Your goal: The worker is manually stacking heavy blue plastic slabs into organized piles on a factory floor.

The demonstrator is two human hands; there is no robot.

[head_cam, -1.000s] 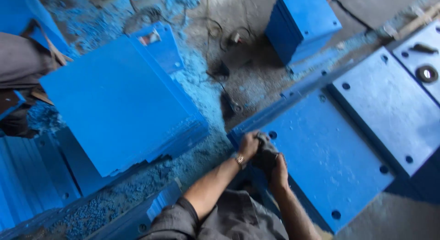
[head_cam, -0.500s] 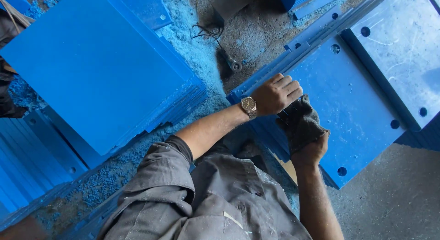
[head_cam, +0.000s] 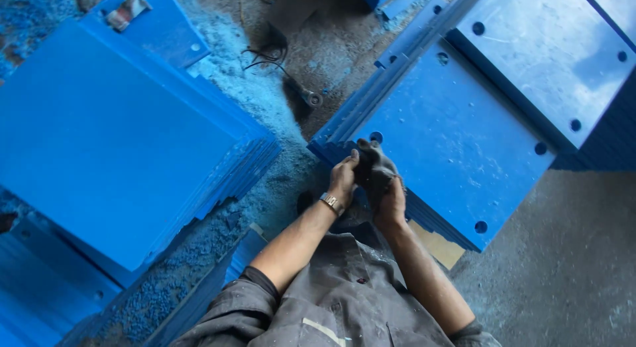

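Dark grey work glove (head_cam: 377,165), at the blue drilled plastic plate's (head_cam: 457,141) seven o'clock corner, now half covers the right hand (head_cam: 387,194); the left hand (head_cam: 343,178), closer than before, pinches its cuff.

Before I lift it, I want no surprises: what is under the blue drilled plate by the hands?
Under the blue drilled plate more blue plate edges show, stacked and stepped. A tan board corner pokes out below. Anything deeper is covered.

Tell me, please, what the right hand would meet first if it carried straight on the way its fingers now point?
Probably the blue plate with corner holes: the right hand, wearing a dark glove, points up-frame over that plate's near edge. Depth is unclear, so it may already be touching the plate.
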